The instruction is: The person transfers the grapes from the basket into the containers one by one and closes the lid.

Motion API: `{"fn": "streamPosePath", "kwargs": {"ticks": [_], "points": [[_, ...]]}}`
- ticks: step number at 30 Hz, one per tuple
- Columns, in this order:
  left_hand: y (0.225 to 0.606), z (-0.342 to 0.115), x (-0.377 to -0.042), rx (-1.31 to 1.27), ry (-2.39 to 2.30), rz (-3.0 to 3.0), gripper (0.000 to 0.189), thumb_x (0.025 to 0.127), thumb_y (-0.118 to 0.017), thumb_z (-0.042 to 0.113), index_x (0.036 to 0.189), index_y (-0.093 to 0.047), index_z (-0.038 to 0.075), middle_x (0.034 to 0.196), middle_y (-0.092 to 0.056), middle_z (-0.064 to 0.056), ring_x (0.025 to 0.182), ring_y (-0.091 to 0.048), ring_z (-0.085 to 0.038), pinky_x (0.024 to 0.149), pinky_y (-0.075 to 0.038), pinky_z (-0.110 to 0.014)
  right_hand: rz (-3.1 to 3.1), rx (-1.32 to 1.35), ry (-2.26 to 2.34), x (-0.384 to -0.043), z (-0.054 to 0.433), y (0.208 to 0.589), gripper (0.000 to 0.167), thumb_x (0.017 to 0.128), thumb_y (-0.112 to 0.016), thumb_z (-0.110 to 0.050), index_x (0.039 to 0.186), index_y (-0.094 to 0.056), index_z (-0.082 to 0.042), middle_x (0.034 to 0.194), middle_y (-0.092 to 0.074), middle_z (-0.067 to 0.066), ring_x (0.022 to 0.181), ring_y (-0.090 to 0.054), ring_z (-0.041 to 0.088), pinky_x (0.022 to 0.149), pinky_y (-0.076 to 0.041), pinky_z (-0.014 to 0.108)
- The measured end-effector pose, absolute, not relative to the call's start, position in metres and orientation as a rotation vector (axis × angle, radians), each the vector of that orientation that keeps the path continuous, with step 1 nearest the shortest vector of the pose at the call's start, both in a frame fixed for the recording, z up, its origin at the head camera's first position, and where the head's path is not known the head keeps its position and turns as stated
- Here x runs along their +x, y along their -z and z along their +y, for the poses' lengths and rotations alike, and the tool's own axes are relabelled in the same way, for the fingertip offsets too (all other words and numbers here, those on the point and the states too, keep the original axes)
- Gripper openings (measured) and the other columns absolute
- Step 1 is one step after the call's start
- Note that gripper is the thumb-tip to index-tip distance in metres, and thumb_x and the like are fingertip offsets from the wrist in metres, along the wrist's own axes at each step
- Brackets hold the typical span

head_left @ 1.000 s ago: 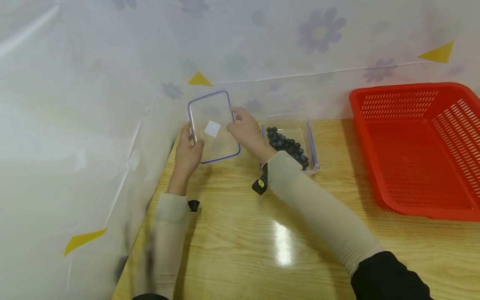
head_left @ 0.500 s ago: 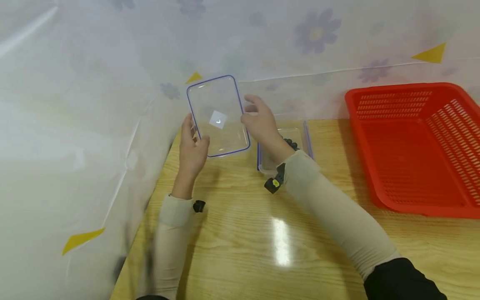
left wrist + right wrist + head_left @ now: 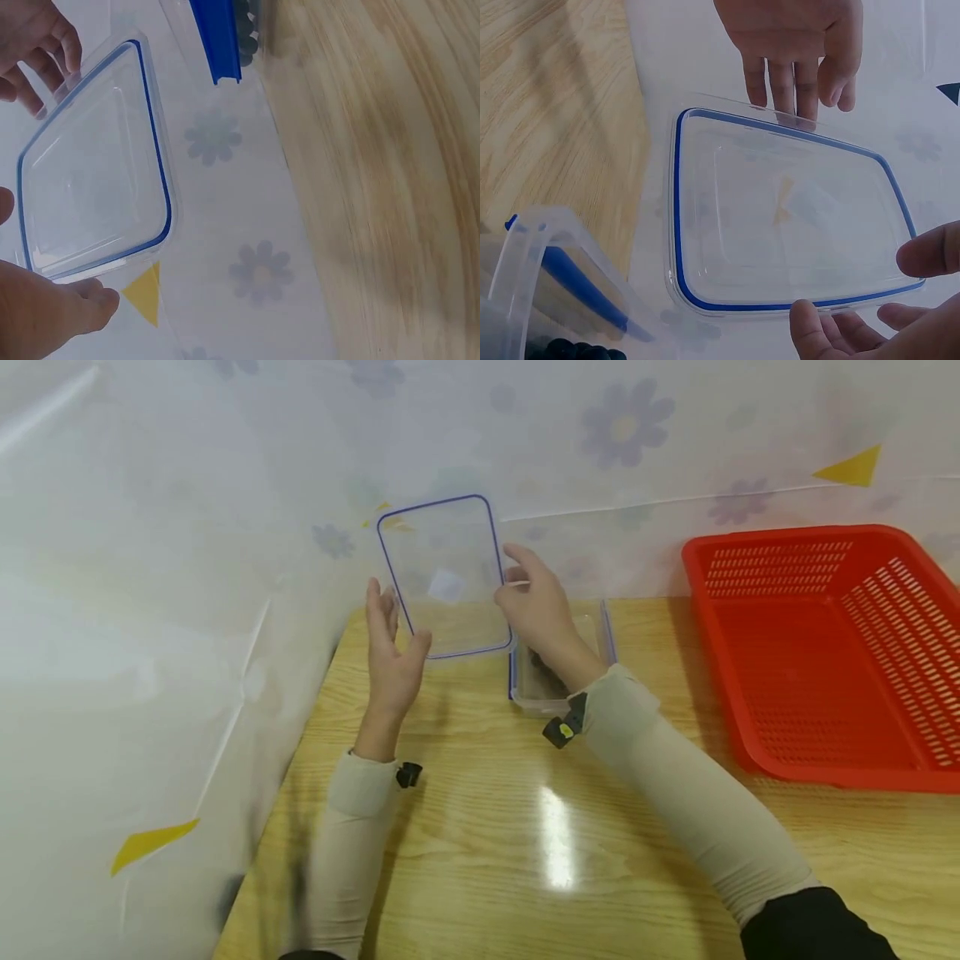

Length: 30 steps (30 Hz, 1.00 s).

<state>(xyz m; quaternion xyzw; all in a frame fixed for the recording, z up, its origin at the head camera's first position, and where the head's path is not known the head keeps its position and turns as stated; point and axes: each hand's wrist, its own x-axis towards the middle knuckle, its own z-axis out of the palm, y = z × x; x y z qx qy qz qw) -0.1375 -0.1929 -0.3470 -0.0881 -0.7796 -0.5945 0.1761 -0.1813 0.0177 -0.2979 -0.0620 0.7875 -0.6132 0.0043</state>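
Note:
A clear plastic container lid (image 3: 468, 622) with a blue seal stands tilted up above the back of the table, a white square label showing through it. My right hand (image 3: 542, 608) pinches the lid's right edge between thumb and fingers. At the opposite edge is my left hand (image 3: 394, 670), its fingers extended and the thumb apart; in the right wrist view its fingertips reach the lid's rim. Below my right forearm, a clear box (image 3: 543, 703) with blue side clips sits on the table. Dark grapes (image 3: 574, 350) lie inside it, mostly hidden by the arm in the head view.
To the right on the wooden table (image 3: 480, 843) stands a large red plastic basket (image 3: 720, 652) with slotted sides. A white flower-patterned sheet (image 3: 585, 527) rises behind the table and along its left side. Yellow tape pieces (image 3: 851, 468) mark the sheet.
The lid has risen and moved right with my right hand. My left hand has loosened from a grip on the lid's left edge to straighter fingers. My right arm now covers more of the grapes.

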Motion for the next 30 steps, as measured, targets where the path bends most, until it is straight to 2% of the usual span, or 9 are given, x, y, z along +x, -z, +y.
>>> {"fn": "streamPosePath", "kwargs": {"ticks": [5,9,11,13,16,18,23,27,30], "points": [[0.348,-0.185,-0.139,-0.357,1.71,-2.151,0.093,0.094,-0.059,0.008,0.163,0.003,0.013,0.167,-0.012,-0.012,0.151,-0.014,-0.017,0.121,-0.015,-0.036,2.495,-0.208,1.935,-0.18,0.028,0.297,0.068,0.09,-0.055,-0.005,0.155,-0.042,-0.02,0.134,-0.055,0.013,0.115,-0.056,0.025,0.091,-0.051,0.041],[0.343,-0.176,-0.135,-0.435,1.711,-2.102,0.094,0.093,-0.06,0.008,0.161,0.004,0.003,0.167,-0.009,-0.018,0.153,-0.011,-0.025,0.122,-0.012,-0.037,2.527,-0.249,1.978,-0.179,0.036,0.297,0.065,0.09,-0.053,-0.007,0.153,-0.044,-0.02,0.133,-0.055,0.012,0.118,-0.054,0.026,0.095,-0.048,0.044],[0.335,-0.17,-0.129,-0.459,1.717,-2.076,0.095,0.093,-0.062,0.014,0.159,0.003,-0.003,0.166,-0.008,-0.022,0.153,-0.011,-0.031,0.122,-0.012,-0.04,2.542,-0.277,2.001,-0.177,0.038,0.297,0.063,0.091,-0.054,-0.008,0.152,-0.044,-0.02,0.134,-0.055,0.012,0.119,-0.054,0.027,0.097,-0.047,0.045],[0.327,-0.163,-0.122,-0.467,1.722,-2.06,0.099,0.096,-0.065,0.031,0.158,0.002,-0.008,0.165,-0.009,-0.026,0.152,-0.012,-0.035,0.121,-0.013,-0.043,2.551,-0.301,2.023,-0.176,0.041,0.297,0.059,0.094,-0.055,-0.011,0.151,-0.045,-0.02,0.135,-0.055,0.012,0.121,-0.053,0.027,0.098,-0.047,0.046],[0.317,-0.155,-0.113,-0.467,1.726,-2.039,0.113,0.093,-0.067,0.055,0.156,0.0,-0.011,0.163,-0.012,-0.028,0.151,-0.016,-0.037,0.12,-0.015,-0.046,2.563,-0.345,2.059,-0.172,0.045,0.298,0.052,0.099,-0.056,-0.019,0.15,-0.047,-0.019,0.136,-0.056,0.012,0.124,-0.053,0.027,0.1,-0.046,0.047],[0.316,-0.153,-0.112,-0.477,1.722,-2.032,0.115,0.092,-0.066,0.058,0.156,0.0,-0.011,0.163,-0.012,-0.029,0.15,-0.017,-0.037,0.12,-0.014,-0.047,2.56,-0.371,2.091,-0.17,0.048,0.299,0.048,0.102,-0.054,-0.026,0.149,-0.048,-0.017,0.138,-0.056,0.012,0.126,-0.052,0.024,0.102,-0.044,0.047],[0.329,-0.155,-0.121,-0.519,1.747,-1.985,0.101,0.094,-0.065,0.034,0.157,0.001,-0.01,0.164,-0.009,-0.026,0.151,-0.018,-0.033,0.12,-0.014,-0.046,2.501,-0.511,2.273,-0.168,0.052,0.302,0.042,0.109,-0.044,-0.028,0.141,-0.049,-0.002,0.136,-0.056,0.015,0.127,-0.052,0.022,0.106,-0.04,0.039],[0.342,-0.156,-0.13,-0.577,1.835,-1.929,0.098,0.097,-0.062,0.035,0.16,0.005,-0.001,0.167,-0.003,-0.015,0.152,-0.014,-0.024,0.121,-0.017,-0.045,2.382,-0.63,2.427,-0.167,0.054,0.304,0.037,0.111,-0.034,-0.023,0.133,-0.046,0.004,0.132,-0.051,0.016,0.126,-0.047,0.023,0.11,-0.036,0.041],[0.345,-0.154,-0.131,-0.629,1.892,-1.924,0.097,0.101,-0.056,0.044,0.161,0.009,0.005,0.168,0.001,-0.01,0.153,-0.01,-0.019,0.121,-0.016,-0.044,2.246,-0.664,2.521,-0.165,0.056,0.305,0.042,0.112,-0.029,-0.034,0.132,-0.044,0.0,0.135,-0.049,0.016,0.132,-0.045,0.022,0.115,-0.031,0.043]]}}
